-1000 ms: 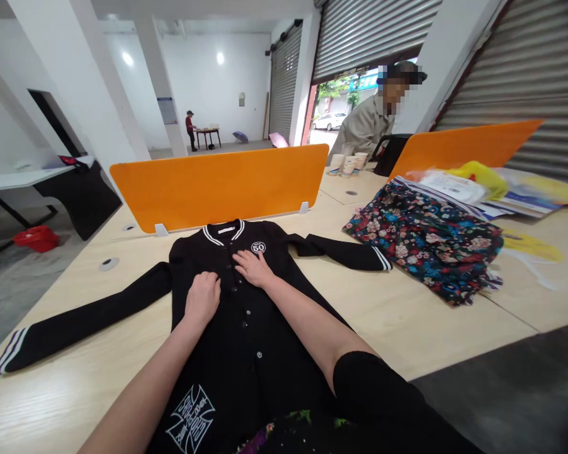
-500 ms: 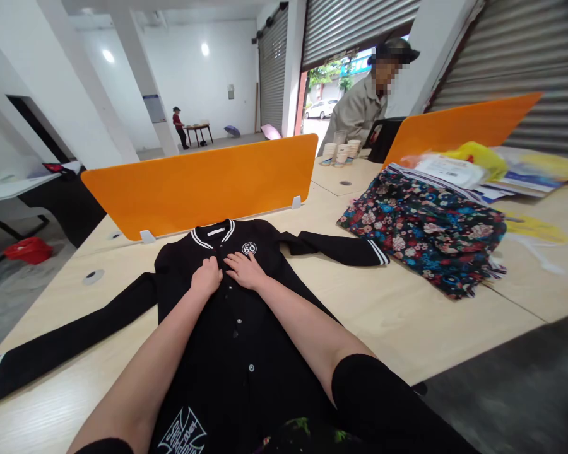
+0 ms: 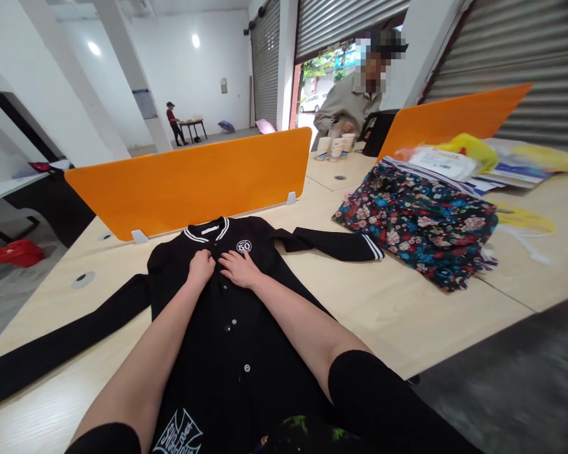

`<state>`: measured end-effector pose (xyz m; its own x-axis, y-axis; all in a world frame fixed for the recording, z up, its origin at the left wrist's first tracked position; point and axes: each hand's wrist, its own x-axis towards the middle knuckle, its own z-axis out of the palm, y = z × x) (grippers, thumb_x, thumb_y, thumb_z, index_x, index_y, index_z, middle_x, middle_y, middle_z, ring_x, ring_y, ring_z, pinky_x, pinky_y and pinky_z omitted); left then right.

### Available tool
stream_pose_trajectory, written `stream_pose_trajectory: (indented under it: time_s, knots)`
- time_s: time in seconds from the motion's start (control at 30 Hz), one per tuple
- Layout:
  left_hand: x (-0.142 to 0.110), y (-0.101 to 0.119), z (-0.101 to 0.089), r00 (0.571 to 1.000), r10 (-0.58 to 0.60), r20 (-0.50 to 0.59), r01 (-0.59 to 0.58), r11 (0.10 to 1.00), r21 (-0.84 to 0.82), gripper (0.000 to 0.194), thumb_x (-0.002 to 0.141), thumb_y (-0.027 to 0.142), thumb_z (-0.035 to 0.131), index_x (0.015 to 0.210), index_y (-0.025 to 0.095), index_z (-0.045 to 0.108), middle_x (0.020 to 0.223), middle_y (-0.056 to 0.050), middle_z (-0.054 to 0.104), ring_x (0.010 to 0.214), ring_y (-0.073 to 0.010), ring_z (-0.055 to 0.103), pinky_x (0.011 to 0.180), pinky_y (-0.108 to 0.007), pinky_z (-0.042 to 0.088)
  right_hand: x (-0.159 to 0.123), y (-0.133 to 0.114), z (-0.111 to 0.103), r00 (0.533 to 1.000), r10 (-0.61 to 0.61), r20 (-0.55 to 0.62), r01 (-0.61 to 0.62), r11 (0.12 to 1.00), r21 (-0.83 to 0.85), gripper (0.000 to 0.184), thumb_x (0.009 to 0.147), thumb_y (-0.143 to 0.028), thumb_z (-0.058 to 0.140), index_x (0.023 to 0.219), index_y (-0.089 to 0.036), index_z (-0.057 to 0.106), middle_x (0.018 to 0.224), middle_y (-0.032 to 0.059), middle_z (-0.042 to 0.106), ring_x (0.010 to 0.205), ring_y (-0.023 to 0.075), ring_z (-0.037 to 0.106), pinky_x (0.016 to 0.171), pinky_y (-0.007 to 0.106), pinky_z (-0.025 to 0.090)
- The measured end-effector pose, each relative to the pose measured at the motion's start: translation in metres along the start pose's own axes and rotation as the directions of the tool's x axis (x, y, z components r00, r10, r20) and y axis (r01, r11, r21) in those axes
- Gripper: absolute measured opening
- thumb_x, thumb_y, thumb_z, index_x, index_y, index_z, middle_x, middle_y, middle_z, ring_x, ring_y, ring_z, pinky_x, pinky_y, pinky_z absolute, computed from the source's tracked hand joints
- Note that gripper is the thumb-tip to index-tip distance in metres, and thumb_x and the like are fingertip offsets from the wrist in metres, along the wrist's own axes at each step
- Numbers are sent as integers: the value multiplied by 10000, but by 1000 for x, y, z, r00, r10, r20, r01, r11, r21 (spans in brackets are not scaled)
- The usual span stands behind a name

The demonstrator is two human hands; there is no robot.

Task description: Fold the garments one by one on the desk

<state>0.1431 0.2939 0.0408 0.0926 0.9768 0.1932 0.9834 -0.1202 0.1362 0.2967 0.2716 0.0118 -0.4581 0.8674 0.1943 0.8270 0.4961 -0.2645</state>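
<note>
A black jacket (image 3: 269,340) with a white-striped collar, striped cuffs and a round "50" badge lies front up on the table, its sleeves stretched out to both sides. Metal snaps run down its front. My left hand (image 3: 201,268) is closed, its fingers pinching the front edge just below the collar. Beside it, my right hand (image 3: 239,270) rests flat with fingers spread on the jacket's chest, right under the badge. A small gap separates the two hands.
Behind the jacket stands an orange divider (image 3: 189,183) on the wooden table (image 3: 383,315). Folded floral fabric (image 3: 421,221) lies at the right, near plastic packages (image 3: 447,161). Paper cups (image 3: 336,148) stand farther back, by a person in a grey jacket (image 3: 348,104).
The whole view has shifted slightly. My hands keep their places on the jacket. Behind the divider, the person's posture has changed, and a hand now shows near the cups.
</note>
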Motion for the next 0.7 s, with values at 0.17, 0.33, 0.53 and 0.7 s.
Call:
stream_pose_trajectory:
  time_s: [0.17, 0.33, 0.53, 0.7]
  knots:
    - [-8, 6, 17, 998, 46, -40, -47, 999, -25, 464, 960, 380, 301, 1288, 146, 531, 1333, -163, 522, 1226, -272, 494, 979, -388, 432, -1, -1, 1, 1000, 14, 7, -14, 1000, 14, 492, 980, -397, 359, 1447, -242, 369, 1524, 68, 354, 1415, 254, 260, 1141, 590, 139]
    - [-9, -4, 19, 996, 69, 60, -69, 998, 4, 549, 969, 440, 251, 1441, 183, 364, 1540, -112, 318, 1416, -306, 249, 1132, -555, 194, 0, -3, 2, 997, 67, 29, -67, 997, -27, 505, 985, -413, 320, 1457, -239, 363, 1549, 48, 303, 1427, 279, 213, 1132, 622, 117]
    - [-46, -8, 6, 987, 122, 101, -117, 991, -60, 575, 973, 417, 260, 1489, 162, 239, 1560, -131, 263, 1429, -263, 243, 1123, -534, 248, 1, -3, 5, 993, 115, 13, -115, 993, -21, 529, 980, -443, 290, 1466, -243, 358, 1556, 39, 289, 1431, 290, 194, 1140, 603, 111]
    - [-129, -2, -21, 933, 350, 84, -349, 937, -26, 439, 967, 346, 321, 1347, 187, 470, 1522, -134, 329, 1352, -261, 369, 1066, -456, 362, 5, 0, 7, 989, 148, -26, -148, 989, -5, 547, 972, -472, 307, 1453, -221, 375, 1537, 65, 327, 1420, 280, 225, 1146, 570, 118]
